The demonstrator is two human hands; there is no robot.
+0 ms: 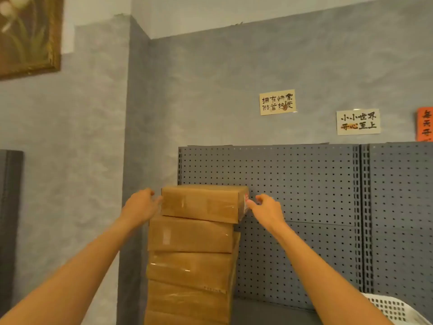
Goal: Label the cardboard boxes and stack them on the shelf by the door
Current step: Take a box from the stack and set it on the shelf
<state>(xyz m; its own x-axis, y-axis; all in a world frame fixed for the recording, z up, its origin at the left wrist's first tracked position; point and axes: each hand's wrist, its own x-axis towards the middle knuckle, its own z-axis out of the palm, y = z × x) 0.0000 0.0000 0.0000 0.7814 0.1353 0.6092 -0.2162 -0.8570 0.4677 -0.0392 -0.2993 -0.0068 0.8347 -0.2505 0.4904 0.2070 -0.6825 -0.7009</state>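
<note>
We observe a column of brown taped cardboard boxes point(191, 266) standing at the left end of the grey perforated-metal shelf unit point(304, 195), close to the blue-grey wall corner point(137, 137). The top brown cardboard box point(201, 204) sits skewed on the one below: its right end overhangs toward the pegboard back, its left end projects slightly past the box beneath. The lower boxes are also not flush; their right edges step in and out.

Our left hand point(140, 205) is open, fingers spread, its fingertips at the top box's left end. Our right hand point(267, 208) is likewise open, fingers curled loosely beside the right end, where a small red-and-white label point(246, 204) shows. Contact on either side is possibly light touch; we cannot tell for certain. Neither hand is closed on the box.

Right of the column the shelf surface lies open as far as a white perforated plastic basket point(393, 308) at the lower right corner.
</note>
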